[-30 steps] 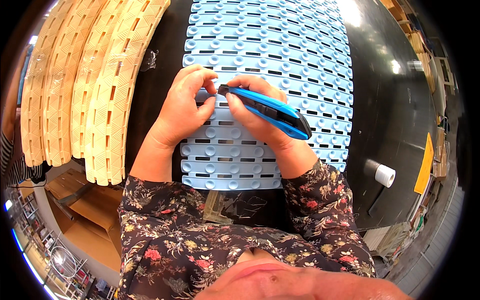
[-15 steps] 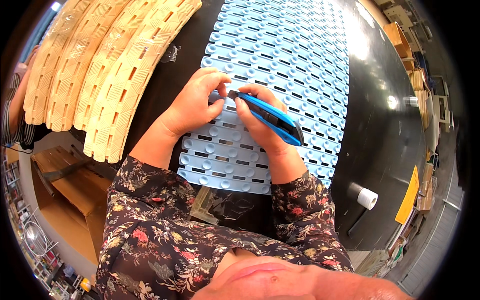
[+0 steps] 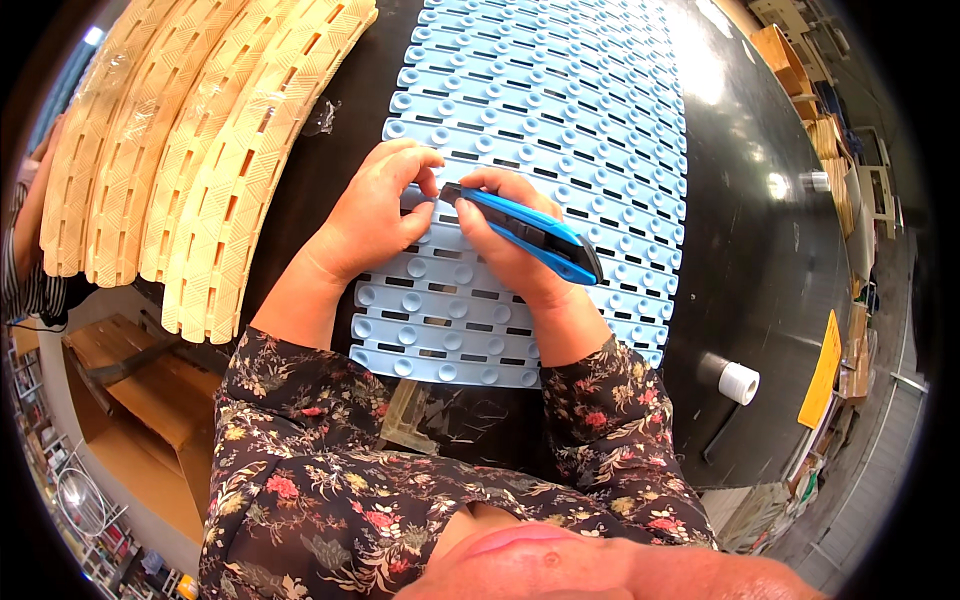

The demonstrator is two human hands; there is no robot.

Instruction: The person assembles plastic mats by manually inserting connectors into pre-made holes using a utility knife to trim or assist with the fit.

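A light-blue slotted mat (image 3: 555, 120) with rows of round suction cups lies cups-up on the dark table in front of me. Over its near part, my right hand (image 3: 510, 230) grips a blue and black utility knife (image 3: 535, 232), its tip pointing left toward my other hand. My left hand (image 3: 375, 215) is closed at the mat's left side, its fingers curled and the thumb close to the fingertips. Whatever lies between those fingertips is too small to make out. The knife tip sits just right of them.
Beige slatted mats (image 3: 230, 170) lie at the left, and beside them a person's arm in a striped sleeve (image 3: 30, 240). An open cardboard box (image 3: 150, 385) stands lower left. On the dark table (image 3: 740, 260) at right are a white roll (image 3: 738, 384) and a yellow sheet (image 3: 820, 370).
The view has shifted slightly, so the mats and table appear moved. Both hands stay close together over the blue mat, and the knife is still in my right hand.
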